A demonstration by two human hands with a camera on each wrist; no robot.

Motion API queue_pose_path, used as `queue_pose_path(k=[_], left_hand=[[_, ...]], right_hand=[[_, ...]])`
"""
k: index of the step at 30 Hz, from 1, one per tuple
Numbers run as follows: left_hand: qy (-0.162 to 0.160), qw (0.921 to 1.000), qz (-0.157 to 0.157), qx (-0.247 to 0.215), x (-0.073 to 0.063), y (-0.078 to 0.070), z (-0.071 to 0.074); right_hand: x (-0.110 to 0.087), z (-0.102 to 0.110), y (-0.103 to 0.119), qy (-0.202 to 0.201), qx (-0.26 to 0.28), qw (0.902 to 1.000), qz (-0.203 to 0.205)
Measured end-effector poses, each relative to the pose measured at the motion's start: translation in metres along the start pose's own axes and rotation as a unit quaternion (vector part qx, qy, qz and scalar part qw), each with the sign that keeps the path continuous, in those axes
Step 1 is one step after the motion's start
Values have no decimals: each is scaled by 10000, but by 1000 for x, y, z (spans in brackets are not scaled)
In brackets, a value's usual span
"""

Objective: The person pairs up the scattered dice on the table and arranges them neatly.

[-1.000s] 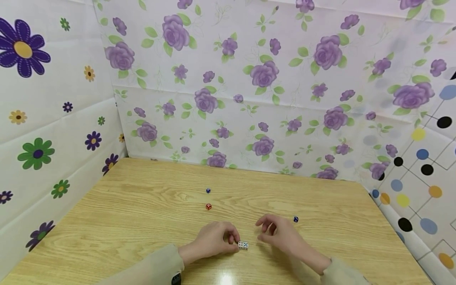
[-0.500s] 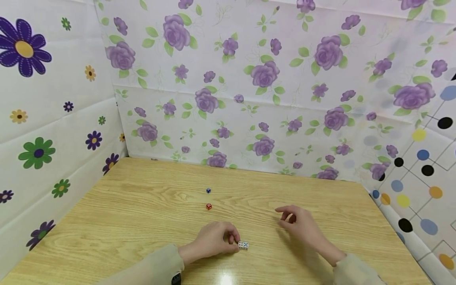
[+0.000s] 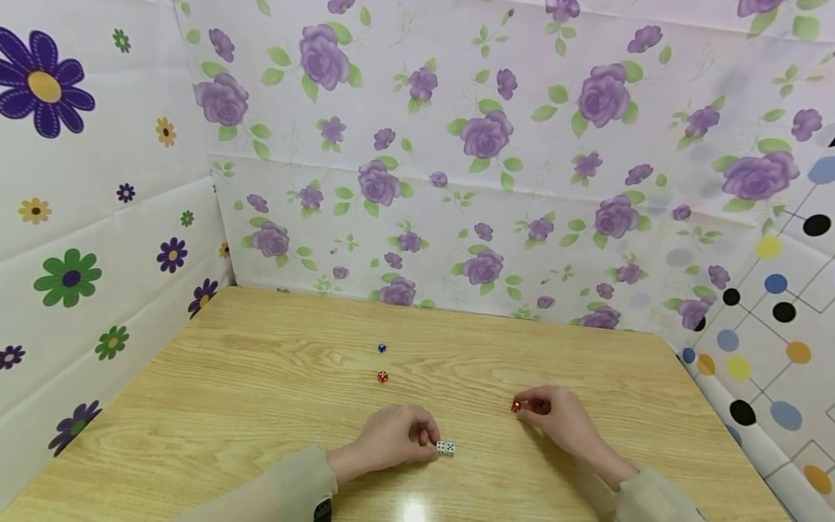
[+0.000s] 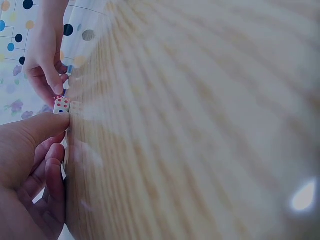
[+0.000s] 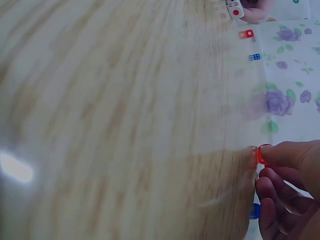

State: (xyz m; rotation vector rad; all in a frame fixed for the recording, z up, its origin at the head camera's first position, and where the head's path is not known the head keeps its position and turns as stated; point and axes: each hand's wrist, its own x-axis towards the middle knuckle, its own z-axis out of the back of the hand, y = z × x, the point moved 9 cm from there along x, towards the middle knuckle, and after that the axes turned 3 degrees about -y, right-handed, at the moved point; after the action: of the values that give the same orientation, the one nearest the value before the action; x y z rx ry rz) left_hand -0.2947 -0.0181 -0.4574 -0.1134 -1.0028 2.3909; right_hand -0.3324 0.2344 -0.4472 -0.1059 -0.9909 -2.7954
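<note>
Two white dice sit side by side on the table. My left hand holds the left one at its near end between thumb and fingertips; red pips show on a white die in the left wrist view. Further right, my right hand pinches a red die between thumb and forefinger, close over the tabletop. Its other fingers are curled in. In the right wrist view the pinched red die is partly covered by a fingertip, and a blue die lies by the curled fingers.
Beyond the left hand, another red die lies on the wood-grain table, with a blue die behind it. Flowered cloth hangs along the back, and patterned sheets stand at both sides.
My right hand has moved away to the right from beside the white dice and now pinches a red die. The left hand and the white dice stay in place.
</note>
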Motion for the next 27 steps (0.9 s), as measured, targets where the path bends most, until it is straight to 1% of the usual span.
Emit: queue_pose_path(k=[6, 14, 27], left_hand=[[26, 10000, 36, -1, 1, 1, 0], [23, 10000, 40, -30, 0, 0, 1], [54, 10000, 19, -80, -1, -1, 1]], right_hand=[[0, -2, -1, -44, -52, 10000, 66], [2, -6, -1, -38, -48, 10000, -26], [0, -18, 20, 38, 69, 9999, 86]])
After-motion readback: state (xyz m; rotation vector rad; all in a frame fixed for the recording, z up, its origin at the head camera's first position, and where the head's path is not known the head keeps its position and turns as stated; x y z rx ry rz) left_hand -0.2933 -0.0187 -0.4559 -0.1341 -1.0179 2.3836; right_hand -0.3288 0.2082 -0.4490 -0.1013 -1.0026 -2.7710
